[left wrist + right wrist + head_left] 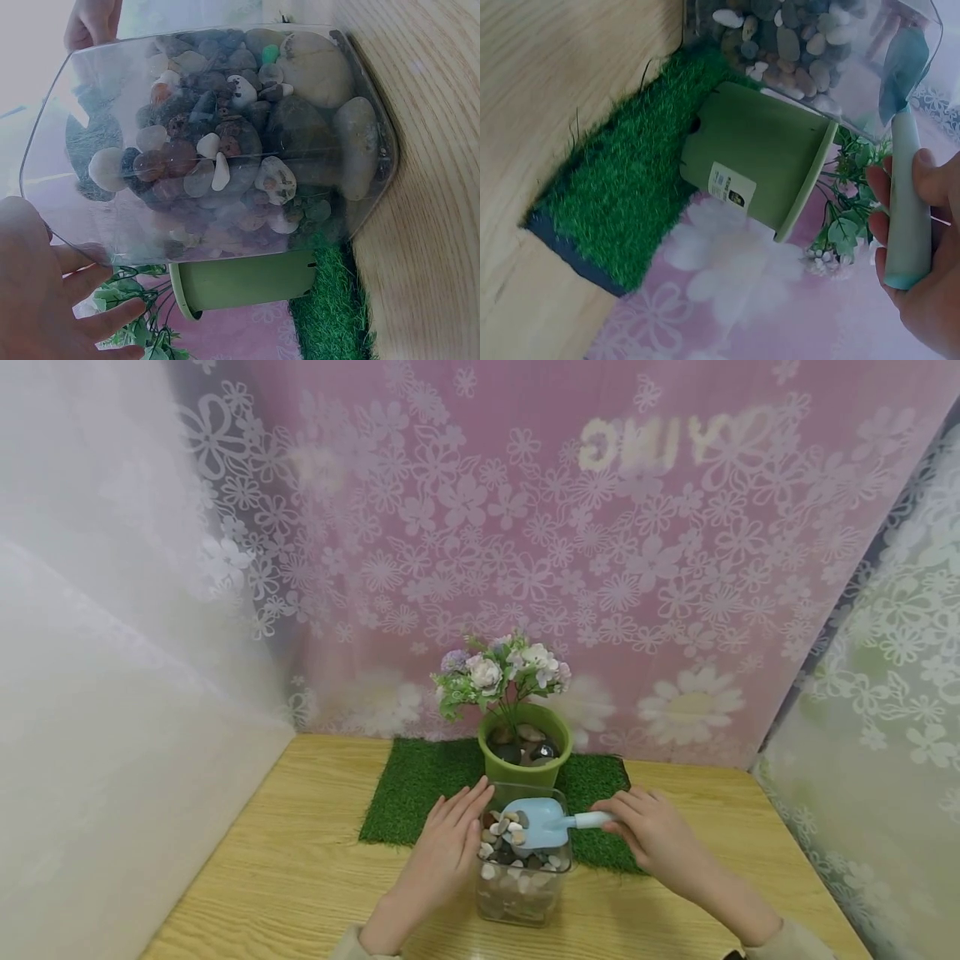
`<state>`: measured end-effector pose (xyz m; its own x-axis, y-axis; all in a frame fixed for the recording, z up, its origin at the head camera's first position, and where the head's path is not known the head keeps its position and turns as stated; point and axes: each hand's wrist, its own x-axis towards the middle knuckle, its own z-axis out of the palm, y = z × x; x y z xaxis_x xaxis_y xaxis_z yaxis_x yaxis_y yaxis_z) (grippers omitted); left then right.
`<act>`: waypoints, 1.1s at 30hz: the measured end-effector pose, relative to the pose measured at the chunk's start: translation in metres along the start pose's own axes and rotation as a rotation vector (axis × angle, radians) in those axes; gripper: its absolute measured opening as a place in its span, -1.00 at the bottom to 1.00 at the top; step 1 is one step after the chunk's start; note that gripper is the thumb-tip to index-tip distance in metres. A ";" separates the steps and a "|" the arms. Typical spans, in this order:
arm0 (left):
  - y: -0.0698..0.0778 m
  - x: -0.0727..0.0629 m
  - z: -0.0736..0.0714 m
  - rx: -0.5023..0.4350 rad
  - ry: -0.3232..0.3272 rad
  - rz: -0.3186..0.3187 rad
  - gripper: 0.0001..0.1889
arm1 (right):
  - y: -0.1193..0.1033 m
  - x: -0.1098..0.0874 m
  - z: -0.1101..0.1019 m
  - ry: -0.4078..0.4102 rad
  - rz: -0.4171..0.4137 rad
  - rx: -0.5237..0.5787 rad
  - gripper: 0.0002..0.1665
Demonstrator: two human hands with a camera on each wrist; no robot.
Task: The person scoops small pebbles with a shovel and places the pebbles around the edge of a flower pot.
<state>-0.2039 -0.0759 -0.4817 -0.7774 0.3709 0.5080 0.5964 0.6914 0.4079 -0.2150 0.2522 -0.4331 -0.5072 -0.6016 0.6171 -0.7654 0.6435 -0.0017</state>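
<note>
My right hand (656,835) grips the pale handle (909,202) of a light-blue toy shovel (546,823), whose blade lies in the top of a clear plastic container (517,910). Pebbles (506,827) sit on and around the blade tip. Fairly straight fingers of my left hand (446,843) rest against the container's left rim. Through the clear wall in the left wrist view, mixed stones (225,150) show, larger ones near the base. Just behind stands a green flowerpot (525,774) holding artificial flowers (502,672) and a few big stones.
A strip of artificial grass (423,785) lies under the pot on the wooden table (300,860). Close behind hangs a pink flowered curtain (525,543), with pale sheets at the left (127,652) and right (877,752).
</note>
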 end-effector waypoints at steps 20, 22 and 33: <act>-0.002 -0.001 0.003 0.017 0.020 0.016 -0.52 | 0.026 0.033 -0.013 0.100 0.185 -0.071 -0.72; -0.001 -0.001 0.002 0.022 0.023 0.018 -0.52 | 0.031 0.039 -0.014 0.084 0.216 -0.102 -0.75; -0.001 0.000 0.003 0.023 0.027 0.008 -0.51 | 0.058 0.059 -0.004 -0.064 0.269 -0.206 -0.86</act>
<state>-0.2047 -0.0748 -0.4840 -0.7667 0.3598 0.5317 0.5976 0.7027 0.3862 -0.2877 0.2556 -0.3933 -0.7085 -0.4217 0.5658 -0.5084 0.8611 0.0052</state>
